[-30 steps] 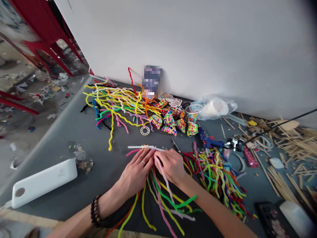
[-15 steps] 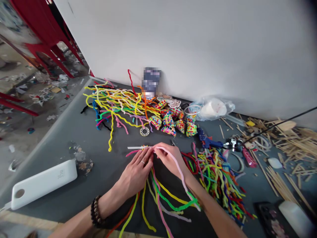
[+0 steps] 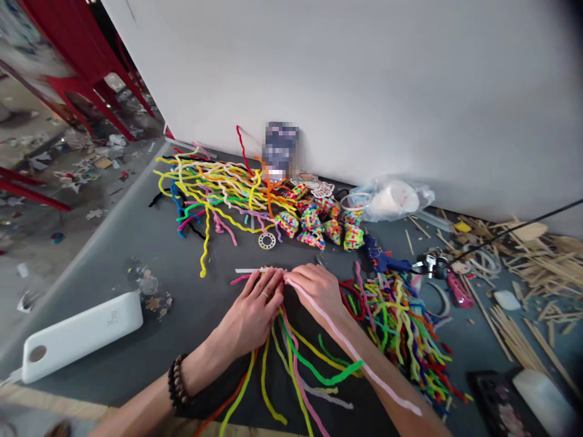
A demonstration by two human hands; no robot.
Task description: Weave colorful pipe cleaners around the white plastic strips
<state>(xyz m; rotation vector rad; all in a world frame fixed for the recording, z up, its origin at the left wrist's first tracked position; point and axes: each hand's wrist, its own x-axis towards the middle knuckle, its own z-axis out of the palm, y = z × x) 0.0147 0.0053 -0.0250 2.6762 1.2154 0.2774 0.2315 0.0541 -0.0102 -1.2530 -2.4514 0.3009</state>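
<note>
A white roll [image 3: 395, 199] is held in the plastic bag [image 3: 424, 194] at two o'clock. The pink pipe cleaner [image 3: 364, 366], pinched by the right hand [image 3: 319, 290], is trailed toward five o'clock; the left hand [image 3: 251, 311] is laid flat.

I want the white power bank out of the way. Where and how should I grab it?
Grip the power bank across its short width near the middle, hand coming down from above: it lies flat on the grey table, a long slab with both long edges free.

Pale pink pipe cleaner [image 3: 350, 349], white power bank [image 3: 82, 335], grey table [image 3: 136, 243]
</note>
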